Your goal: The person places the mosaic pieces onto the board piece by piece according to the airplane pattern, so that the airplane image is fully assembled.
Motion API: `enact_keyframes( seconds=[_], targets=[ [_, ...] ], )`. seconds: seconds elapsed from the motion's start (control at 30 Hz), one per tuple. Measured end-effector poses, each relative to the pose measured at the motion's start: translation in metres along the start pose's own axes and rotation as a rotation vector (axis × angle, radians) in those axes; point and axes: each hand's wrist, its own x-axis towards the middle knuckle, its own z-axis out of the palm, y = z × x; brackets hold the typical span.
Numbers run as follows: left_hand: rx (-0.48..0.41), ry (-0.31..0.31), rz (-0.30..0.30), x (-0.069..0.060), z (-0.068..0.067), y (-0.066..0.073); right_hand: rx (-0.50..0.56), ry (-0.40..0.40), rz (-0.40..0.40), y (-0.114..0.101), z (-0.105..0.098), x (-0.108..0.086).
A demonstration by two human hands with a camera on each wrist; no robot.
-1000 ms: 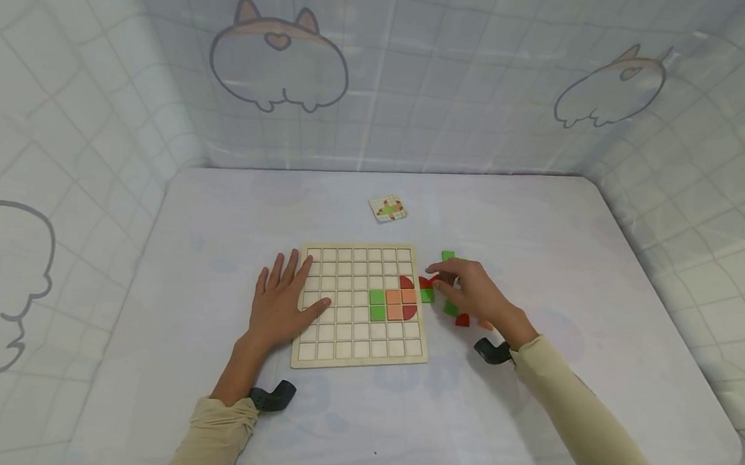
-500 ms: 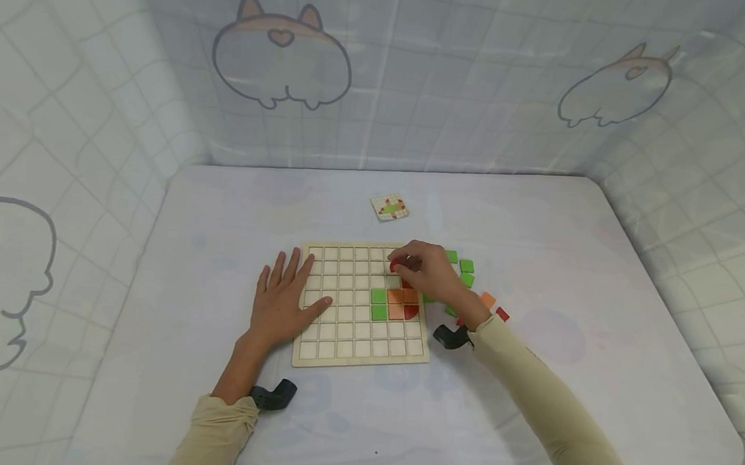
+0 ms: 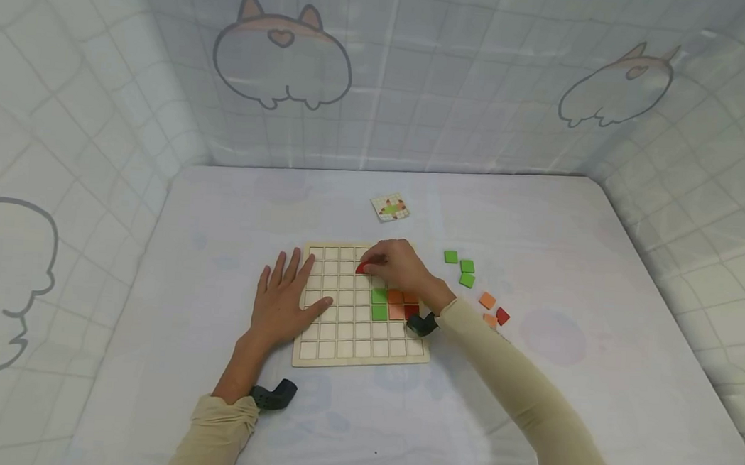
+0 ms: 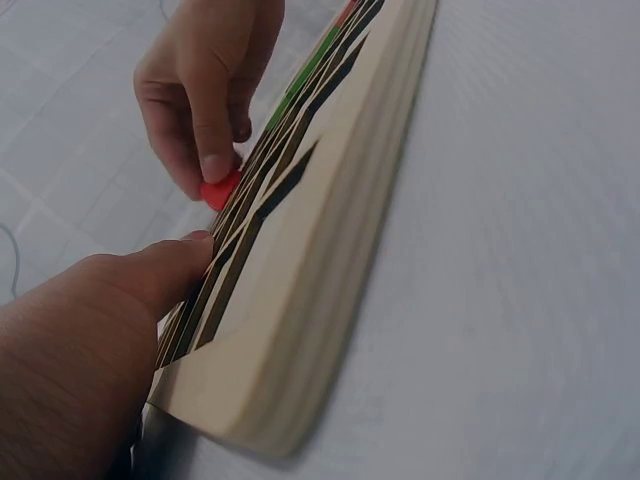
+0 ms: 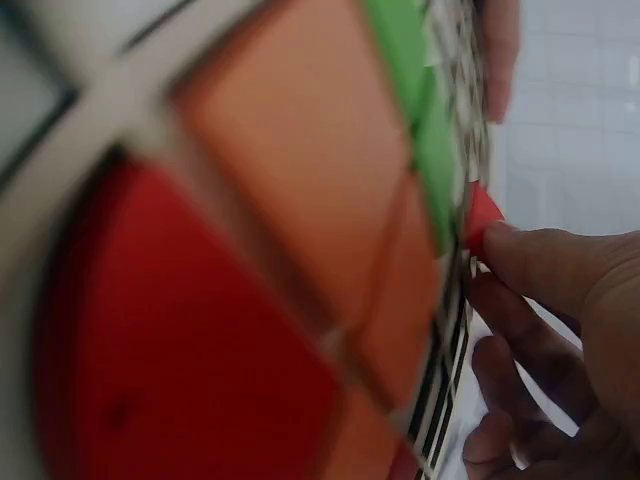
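A wooden grid board (image 3: pixel 339 351) lies on the table, holding green, orange and red tiles on its right side. My left hand (image 3: pixel 283 309) rests with spread fingers on the board's left edge. Between thumb and fingers my right hand (image 3: pixel 402 266) pinches a red rounded tile (image 3: pixel 362 267) over the upper middle cells. In the left wrist view the red tile (image 4: pixel 220 190) is close against the board's face. The right wrist view shows the thumb on the red tile (image 5: pixel 481 215), with an orange tile (image 5: pixel 290 130) large in front. My right hand hides part of the board's upper right.
Loose green tiles (image 3: pixel 467 266), orange tiles (image 3: pixel 487 300) and a red tile (image 3: pixel 502 316) lie right of the board. A small pattern card (image 3: pixel 390 207) lies behind it. Patterned curtains surround the white-covered table (image 3: pixel 221 202).
My right hand has moved left from the loose tiles onto the board, picking up a red tile and carrying it to the upper middle cells. The left hand has stayed in place.
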Motion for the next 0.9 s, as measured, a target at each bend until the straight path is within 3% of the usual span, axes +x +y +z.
enact_keyframes(
  seconds=[0.13,0.27,0.43,0.6,0.73,0.9],
  targets=[
    [0.015,0.005,-0.005,0.000,0.002,-0.001,-0.210,-0.024,-0.054,-0.003,-0.001,0.000],
    [0.015,0.004,-0.003,0.000,0.003,-0.001,-0.324,-0.058,-0.106,-0.003,-0.004,-0.002],
    [0.013,0.009,-0.002,0.000,0.002,0.000,-0.282,-0.073,-0.119,0.002,-0.017,-0.007],
    [0.013,0.013,-0.003,0.001,0.003,-0.001,-0.179,0.011,-0.009,0.013,-0.047,-0.020],
    [0.012,0.016,0.000,0.001,0.004,-0.002,-0.280,0.055,0.137,0.032,-0.069,-0.039],
    [0.012,0.010,-0.005,0.001,0.003,-0.002,-0.389,0.051,0.289,0.053,-0.083,-0.063]
  ],
)
